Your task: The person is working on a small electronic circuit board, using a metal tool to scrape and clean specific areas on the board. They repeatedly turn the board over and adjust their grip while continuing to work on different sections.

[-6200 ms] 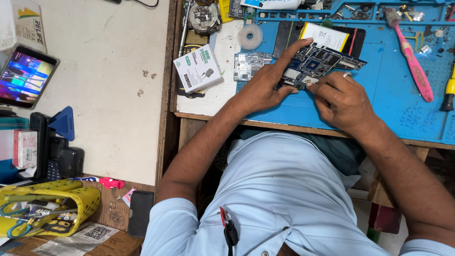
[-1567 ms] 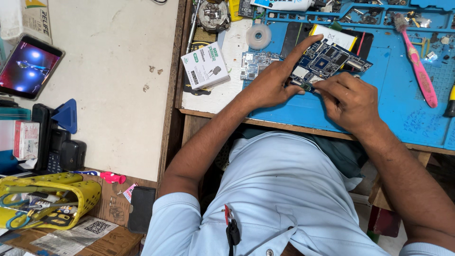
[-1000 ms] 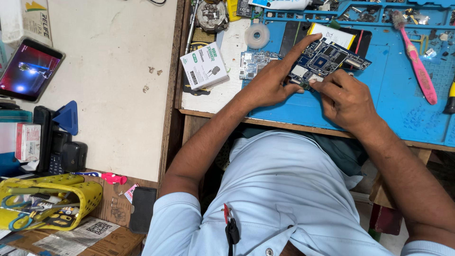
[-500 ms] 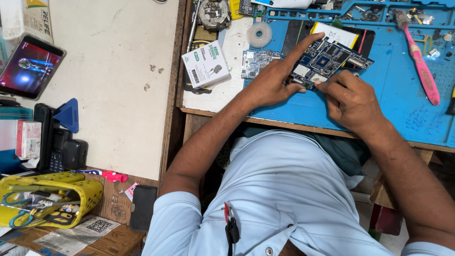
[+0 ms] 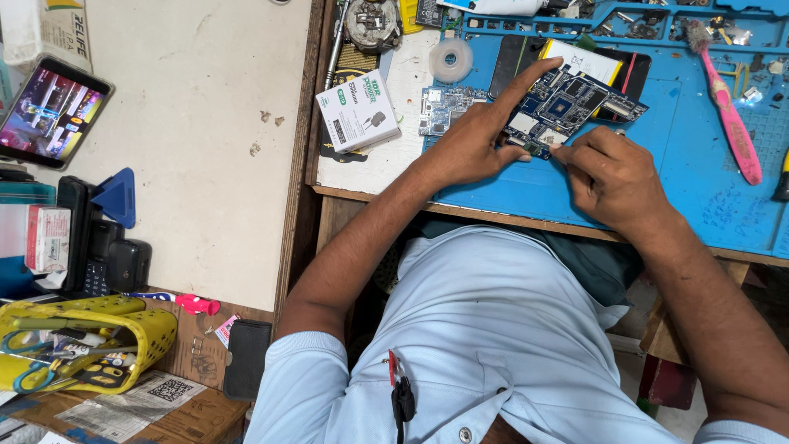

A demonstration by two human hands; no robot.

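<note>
Blue circuit board lies bare on the blue work mat at the bench's near side, partly over a dark flat device with a white label. Left hand pins it: index finger stretched along the top edge, thumb and curled fingers at the near-left corner, so closed around the board's edge rather than lifting it. Right hand is curled, fingertips pinched at the board's lower edge on something small; too small to tell whether it is a connector, a part or a fine tool. Judging by this, the board is already out of any housing and work is mid-way, on one spot at the lower edge; nothing looks refitted. A second, smaller blue board sits apart to the left, untouched, beside a tape roll and a small white box. Pink toothbrush lies unused on the mat to the right.
</note>
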